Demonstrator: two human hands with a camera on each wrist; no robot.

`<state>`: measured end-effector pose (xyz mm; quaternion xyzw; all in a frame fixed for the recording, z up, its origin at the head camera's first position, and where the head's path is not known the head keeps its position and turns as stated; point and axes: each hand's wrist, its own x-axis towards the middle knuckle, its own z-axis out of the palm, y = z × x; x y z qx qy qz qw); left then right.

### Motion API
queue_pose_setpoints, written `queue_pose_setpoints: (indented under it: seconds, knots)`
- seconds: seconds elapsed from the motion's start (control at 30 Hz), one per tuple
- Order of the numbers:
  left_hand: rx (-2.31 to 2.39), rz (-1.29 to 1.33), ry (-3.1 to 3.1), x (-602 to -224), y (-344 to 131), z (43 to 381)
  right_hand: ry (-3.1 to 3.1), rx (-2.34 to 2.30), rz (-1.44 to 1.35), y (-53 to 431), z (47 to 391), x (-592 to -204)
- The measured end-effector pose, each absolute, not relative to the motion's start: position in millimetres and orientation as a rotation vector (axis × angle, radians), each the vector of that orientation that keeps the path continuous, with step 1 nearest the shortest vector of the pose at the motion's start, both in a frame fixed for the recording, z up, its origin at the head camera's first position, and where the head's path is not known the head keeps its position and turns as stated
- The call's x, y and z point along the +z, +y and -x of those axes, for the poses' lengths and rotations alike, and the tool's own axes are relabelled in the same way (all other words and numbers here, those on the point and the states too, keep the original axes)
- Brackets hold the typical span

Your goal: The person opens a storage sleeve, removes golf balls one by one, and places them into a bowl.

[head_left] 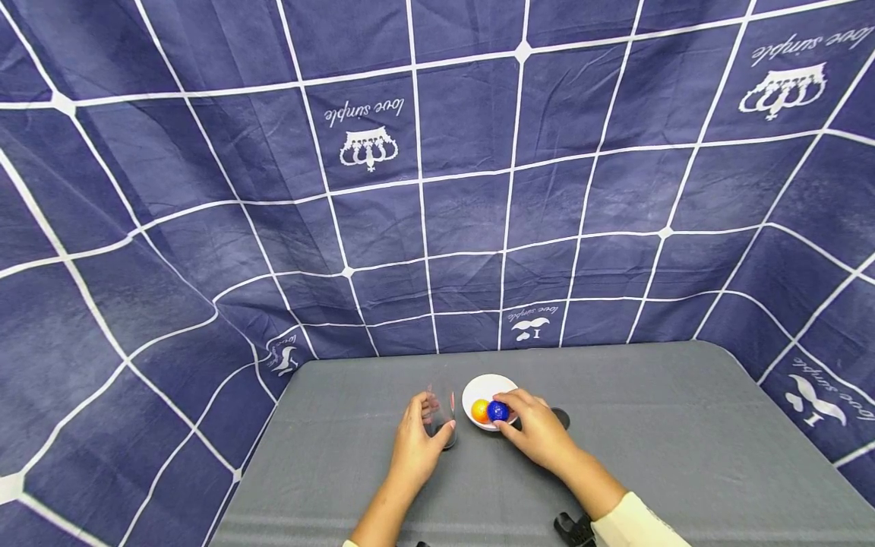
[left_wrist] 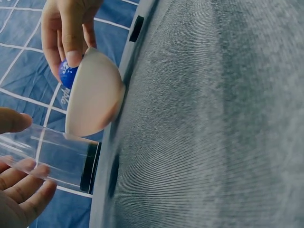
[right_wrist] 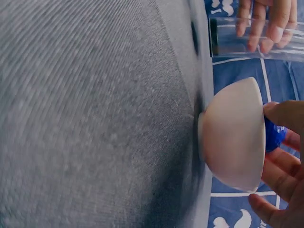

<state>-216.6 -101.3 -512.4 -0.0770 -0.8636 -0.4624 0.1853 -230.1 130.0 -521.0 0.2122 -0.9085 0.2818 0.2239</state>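
A white bowl [head_left: 488,386] stands upright on the grey table, with an orange ball [head_left: 480,411] inside it. My right hand [head_left: 536,431] pinches a blue ball [head_left: 497,411] between thumb and fingers at the bowl's rim. In the right wrist view the blue ball [right_wrist: 274,134] shows just above that rim, partly hidden by the fingers. To the left of the bowl, a clear cylinder [left_wrist: 64,159] with a black base stands upright. My left hand [head_left: 418,441] holds it from the side, thumb on one side and fingers curved round the other.
A flat black round object [head_left: 561,418] lies on the table [head_left: 656,425] just right of the bowl, partly behind my right hand. A blue curtain [head_left: 465,220] with white lines hangs along the table's back and sides.
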Motion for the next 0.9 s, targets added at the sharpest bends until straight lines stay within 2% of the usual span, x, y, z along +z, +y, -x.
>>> queue_pose_setpoints:
  seconds: [0.9]
  knots:
    - [-1.315,0.222,-2.412,-523.1,-100.5,218.4,-2.610,0.692,-0.778,133.3,236.7,-516.9]
